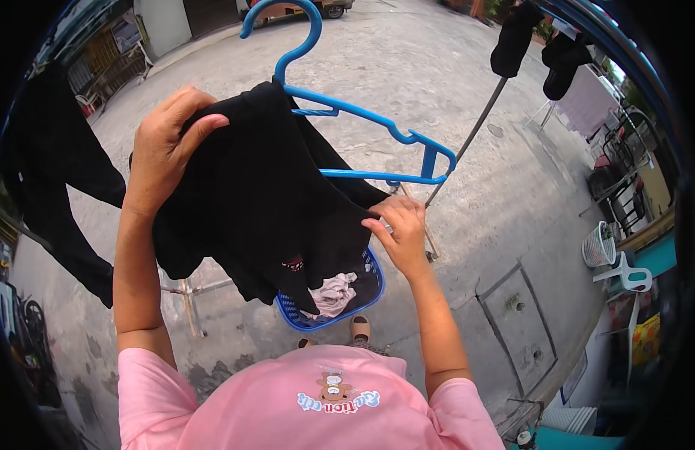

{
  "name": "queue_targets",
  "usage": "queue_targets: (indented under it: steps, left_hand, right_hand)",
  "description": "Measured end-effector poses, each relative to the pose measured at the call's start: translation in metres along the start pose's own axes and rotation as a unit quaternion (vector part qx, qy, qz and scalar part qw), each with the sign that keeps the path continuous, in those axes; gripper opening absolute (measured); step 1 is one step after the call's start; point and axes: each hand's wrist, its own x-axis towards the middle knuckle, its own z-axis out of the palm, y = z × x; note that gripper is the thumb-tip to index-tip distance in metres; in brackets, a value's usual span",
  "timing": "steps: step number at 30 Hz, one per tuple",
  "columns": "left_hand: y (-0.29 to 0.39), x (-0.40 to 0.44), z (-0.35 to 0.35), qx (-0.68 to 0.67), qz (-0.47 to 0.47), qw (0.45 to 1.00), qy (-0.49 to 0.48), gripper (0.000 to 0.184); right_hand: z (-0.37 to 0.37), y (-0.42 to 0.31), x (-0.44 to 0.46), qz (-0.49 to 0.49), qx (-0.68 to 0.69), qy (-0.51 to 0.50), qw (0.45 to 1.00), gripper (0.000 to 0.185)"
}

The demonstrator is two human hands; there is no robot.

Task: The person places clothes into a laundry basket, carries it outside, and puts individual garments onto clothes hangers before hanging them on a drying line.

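Note:
A black shirt with a small pink-and-white print hangs partly over a blue plastic hanger. Its cloth covers the hanger's left half, while the right arm and lower bar of the hanger are bare. My left hand pinches the shirt at its upper left, thumb on the near side. Lower and to the right, my right hand grips an edge of the same shirt between thumb and fingers. Below the shirt, a blue laundry basket holds pale crumpled cloth and dark cloth.
Black trousers hang at the left. Dark socks hang at the upper right, near a metal pole. A white plastic chair and a white basket stand to the right on the concrete ground.

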Motion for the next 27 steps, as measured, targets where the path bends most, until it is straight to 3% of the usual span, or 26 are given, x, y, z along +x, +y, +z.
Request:
queue_targets:
  steps: [6, 9, 12, 15, 17, 19, 20, 22, 23, 27]
  left_hand:
    - [-0.024, -0.027, 0.0, 0.047, -0.019, 0.999, 0.0, 0.021]
    - [-0.023, -0.029, 0.004, 0.08, -0.011, 0.996, 0.022, 0.02]
    - [-0.016, -0.025, 0.013, 0.138, 0.029, 0.99, 0.026, 0.019]
    - [-0.007, -0.015, 0.027, 0.12, 0.026, 0.991, 0.05, 0.019]
    - [-0.006, -0.012, 0.026, 0.084, 0.001, 0.995, 0.054, 0.019]
    - [-0.007, -0.008, 0.026, 0.048, -0.023, 0.997, 0.06, 0.019]
    - [-0.007, -0.008, 0.026, 0.046, -0.005, 0.997, 0.06, 0.019]
    - [-0.006, -0.007, 0.027, 0.069, 0.026, 0.995, 0.061, 0.019]
    - [-0.003, -0.005, 0.029, 0.094, 0.039, 0.993, 0.062, 0.019]
    - [-0.011, 0.003, 0.032, 0.056, 0.024, 0.993, 0.102, 0.015]
  right_hand:
    - [-0.038, 0.022, 0.031, 0.026, 0.076, 0.056, 0.995, 0.013]
    - [-0.045, 0.023, 0.061, -0.034, 0.041, 0.092, 0.994, 0.01]
    - [-0.044, 0.004, 0.095, -0.078, -0.024, 0.071, 0.994, 0.011]
    - [-0.028, -0.029, 0.116, -0.197, -0.097, 0.007, 0.976, 0.021]
    - [-0.03, -0.044, 0.12, -0.215, -0.011, 0.035, 0.976, 0.03]
    - [-0.049, -0.024, 0.125, -0.176, -0.109, 0.122, 0.971, 0.037]
    - [-0.057, -0.014, 0.124, -0.101, -0.099, 0.092, 0.986, 0.043]
    - [-0.07, 0.001, 0.124, 0.049, 0.024, -0.096, 0.994, 0.036]
    - [-0.077, 0.006, 0.123, 0.123, 0.08, -0.219, 0.965, 0.034]
    - [-0.084, 0.029, 0.118, 0.137, 0.153, -0.119, 0.971, 0.024]
